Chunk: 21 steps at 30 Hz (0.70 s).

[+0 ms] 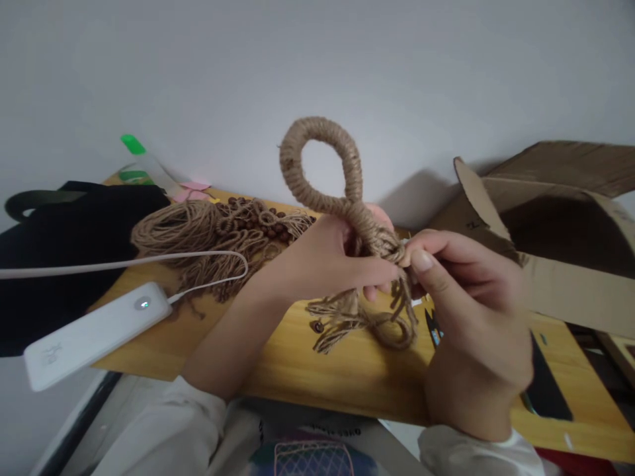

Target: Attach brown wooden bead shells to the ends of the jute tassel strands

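A thick loop of tightly wrapped jute rope stands upright above my hands. My left hand is closed around the wrapped stem just under the loop, its thumb lying along the knotted part. At the stem's lower end, my right hand pinches between thumb and forefinger; the strand there is mostly hidden by the fingertips. Loose jute ends hang below the left hand, with a small dark bead among them and a curved loop of cord beside them.
A coil of jute cord and brown beads lie at the table's back left. A white power bank with a cable is at left, near a black bag. At right are an open cardboard box and a dark phone.
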Each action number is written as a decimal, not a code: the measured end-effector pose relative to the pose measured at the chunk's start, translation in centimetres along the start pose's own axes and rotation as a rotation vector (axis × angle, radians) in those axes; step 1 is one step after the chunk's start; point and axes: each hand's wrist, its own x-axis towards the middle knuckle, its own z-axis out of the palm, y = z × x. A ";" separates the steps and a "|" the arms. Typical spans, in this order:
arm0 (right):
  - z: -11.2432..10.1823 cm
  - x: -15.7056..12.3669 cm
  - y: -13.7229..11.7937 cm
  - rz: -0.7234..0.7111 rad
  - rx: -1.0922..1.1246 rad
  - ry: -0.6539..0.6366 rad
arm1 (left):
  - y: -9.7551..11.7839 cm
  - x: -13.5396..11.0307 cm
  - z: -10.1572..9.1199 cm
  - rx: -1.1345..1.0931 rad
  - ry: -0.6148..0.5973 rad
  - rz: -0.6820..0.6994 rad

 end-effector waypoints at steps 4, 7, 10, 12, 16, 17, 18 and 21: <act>0.0 0.0 0.0 0.014 0.114 -0.036 | -0.1 0.0 0.1 -0.050 -0.028 0.028; 0.1 0.0 0.2 0.123 0.298 -0.114 | -0.2 0.1 0.0 -0.089 -0.070 -0.004; 0.3 0.1 0.4 0.184 0.362 -0.139 | -0.2 0.1 -0.2 -0.112 -0.095 -0.040; 0.4 0.1 0.3 0.201 0.346 -0.120 | -0.2 0.1 -0.3 -0.123 -0.104 -0.058; 0.4 0.2 0.0 0.208 0.368 -0.106 | -0.1 -0.1 -0.5 -0.137 -0.137 -0.058; 0.3 0.2 -0.1 0.198 0.380 -0.107 | -0.1 -0.1 -0.5 -0.139 -0.143 -0.057; 0.3 0.2 -0.1 0.185 0.384 -0.105 | -0.1 -0.1 -0.5 -0.139 -0.147 -0.058; 0.0 0.3 0.2 0.119 0.341 -0.072 | -0.2 -0.1 -0.6 -0.144 -0.147 -0.059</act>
